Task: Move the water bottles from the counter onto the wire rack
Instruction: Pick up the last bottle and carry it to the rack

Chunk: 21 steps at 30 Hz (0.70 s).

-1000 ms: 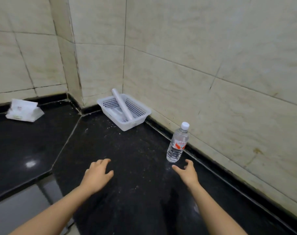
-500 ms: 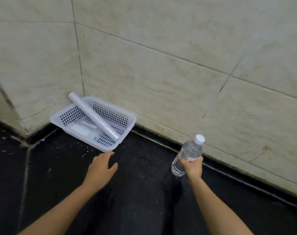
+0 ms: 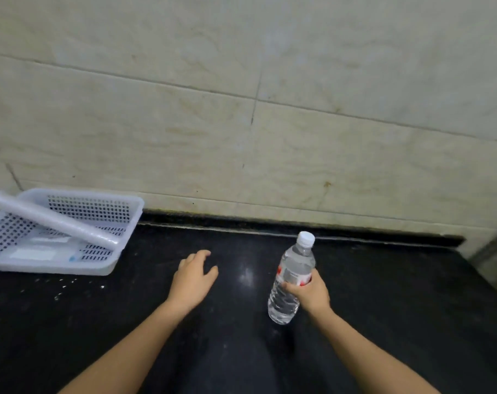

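Observation:
A clear water bottle (image 3: 294, 268) with a white cap and a red-and-white label leans slightly left above the black counter (image 3: 397, 302). My right hand (image 3: 309, 294) grips it around the middle, fingers wrapped over the label. My left hand (image 3: 191, 280) hovers over the counter to the left of the bottle, fingers loosely spread and holding nothing. At the far right edge a blurred piece of metal frame (image 3: 494, 251) shows; I cannot tell whether it is the wire rack.
A white perforated plastic basket (image 3: 99, 265) sits on the counter at the left by the tiled wall (image 3: 241, 123); a white roll (image 3: 51, 220) lies across it. White specks dot the counter in front of the basket. The counter ends at the right.
My right hand reached the bottle, closed around it and lifted it, tilted. The view has swung right, so the basket now sits at the far left. My left hand stays open.

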{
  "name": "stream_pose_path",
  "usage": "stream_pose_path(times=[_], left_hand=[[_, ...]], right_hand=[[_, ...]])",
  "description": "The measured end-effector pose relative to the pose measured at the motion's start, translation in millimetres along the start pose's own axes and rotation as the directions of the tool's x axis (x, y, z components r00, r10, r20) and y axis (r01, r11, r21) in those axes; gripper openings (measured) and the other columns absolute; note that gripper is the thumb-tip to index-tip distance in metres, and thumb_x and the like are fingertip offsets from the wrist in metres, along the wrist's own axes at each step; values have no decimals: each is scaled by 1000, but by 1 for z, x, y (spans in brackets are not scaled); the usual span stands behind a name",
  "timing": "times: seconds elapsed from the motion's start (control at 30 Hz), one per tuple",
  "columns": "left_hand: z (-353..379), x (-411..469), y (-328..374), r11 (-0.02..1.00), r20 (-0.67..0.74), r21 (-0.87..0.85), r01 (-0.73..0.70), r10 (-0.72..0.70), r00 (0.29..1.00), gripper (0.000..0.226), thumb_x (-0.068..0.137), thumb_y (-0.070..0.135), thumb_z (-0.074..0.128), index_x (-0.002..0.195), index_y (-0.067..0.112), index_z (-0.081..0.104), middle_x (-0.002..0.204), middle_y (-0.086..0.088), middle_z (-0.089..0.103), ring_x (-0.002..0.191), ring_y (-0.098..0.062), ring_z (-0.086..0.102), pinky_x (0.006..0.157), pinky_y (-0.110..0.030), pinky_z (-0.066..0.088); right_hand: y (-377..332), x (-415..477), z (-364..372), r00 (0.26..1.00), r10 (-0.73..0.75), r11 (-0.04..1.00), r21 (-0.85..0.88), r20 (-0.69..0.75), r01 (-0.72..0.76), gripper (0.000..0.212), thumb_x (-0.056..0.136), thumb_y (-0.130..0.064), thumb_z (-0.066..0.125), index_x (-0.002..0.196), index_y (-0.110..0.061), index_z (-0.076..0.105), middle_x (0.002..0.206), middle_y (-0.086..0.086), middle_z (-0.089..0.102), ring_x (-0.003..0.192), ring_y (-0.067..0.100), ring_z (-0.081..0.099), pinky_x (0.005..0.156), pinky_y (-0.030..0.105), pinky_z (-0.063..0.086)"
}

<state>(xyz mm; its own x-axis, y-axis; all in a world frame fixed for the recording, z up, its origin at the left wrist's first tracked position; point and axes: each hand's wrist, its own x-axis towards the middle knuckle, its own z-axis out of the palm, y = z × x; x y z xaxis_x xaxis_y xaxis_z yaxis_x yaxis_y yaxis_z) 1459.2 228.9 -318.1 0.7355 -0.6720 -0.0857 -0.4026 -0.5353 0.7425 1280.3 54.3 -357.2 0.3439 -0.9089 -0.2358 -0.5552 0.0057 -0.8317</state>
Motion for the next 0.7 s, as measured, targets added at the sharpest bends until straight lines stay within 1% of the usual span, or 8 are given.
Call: stream_pose_path(times=[0.07,0.17,0.27,0.33,0.47,0.53,0.63,0.7], left_hand=[[27,-9,34,996,31,22,-82,82,996,44,89,25,51,130,12,44,131,-9,51,123,-25,43,101,-37,39],[73,-32,88,981,92,41,-190,186,978,43,88,24,52,128,10,46,129,-11,53,121,-26,45,100,-38,39],[125,-64,152,950,151,37,-309,300,942,42,88,24,52,128,11,46,129,-11,53,121,-27,45,100,-37,38],[164,-91,196,924,189,11,-383,374,908,42,89,24,52,128,11,46,129,-11,52,122,-27,44,100,-36,37],[245,-159,271,857,311,-54,-513,502,807,42,89,26,50,129,14,44,130,-8,51,123,-23,41,101,-35,37],[281,-191,301,826,365,-79,-557,544,755,43,90,27,50,131,15,43,132,-6,50,125,-21,40,102,-34,36],[328,-235,341,779,451,-99,-619,590,669,44,90,28,49,133,16,40,134,-6,48,126,-20,39,103,-34,36],[355,-259,368,739,494,-113,-665,622,608,45,91,28,48,133,17,40,135,-6,46,127,-21,39,103,-37,37]], right_hand=[[17,-13,-49,999,14,998,63,-40,-11,53,54,-23,83,99,-17,56,96,3,68,91,24,65,88,45,51],[40,-37,-134,992,5,980,199,-124,20,50,56,-16,82,99,-13,57,97,7,69,90,24,66,87,44,52],[64,-67,-225,971,-11,957,278,-237,79,59,48,-22,81,101,-13,57,98,7,69,91,23,66,86,44,53],[86,-91,-286,952,-28,947,296,-303,122,59,50,-21,83,103,-15,57,99,4,69,92,21,66,86,42,53],[140,-144,-388,900,-3,943,299,-436,149,62,51,-22,84,106,-17,56,101,-1,68,93,17,65,85,38,52],[169,-170,-425,870,21,939,308,-492,152,53,56,-16,84,101,-20,56,98,-3,68,89,14,65,82,34,52],[211,-208,-470,812,74,935,323,-579,145,40,64,-7,80,90,-24,55,90,-5,67,81,10,63,73,28,50],[238,-228,-498,760,126,932,338,-638,129,42,63,-7,81,93,-21,57,94,-1,68,83,15,64,76,32,51]])
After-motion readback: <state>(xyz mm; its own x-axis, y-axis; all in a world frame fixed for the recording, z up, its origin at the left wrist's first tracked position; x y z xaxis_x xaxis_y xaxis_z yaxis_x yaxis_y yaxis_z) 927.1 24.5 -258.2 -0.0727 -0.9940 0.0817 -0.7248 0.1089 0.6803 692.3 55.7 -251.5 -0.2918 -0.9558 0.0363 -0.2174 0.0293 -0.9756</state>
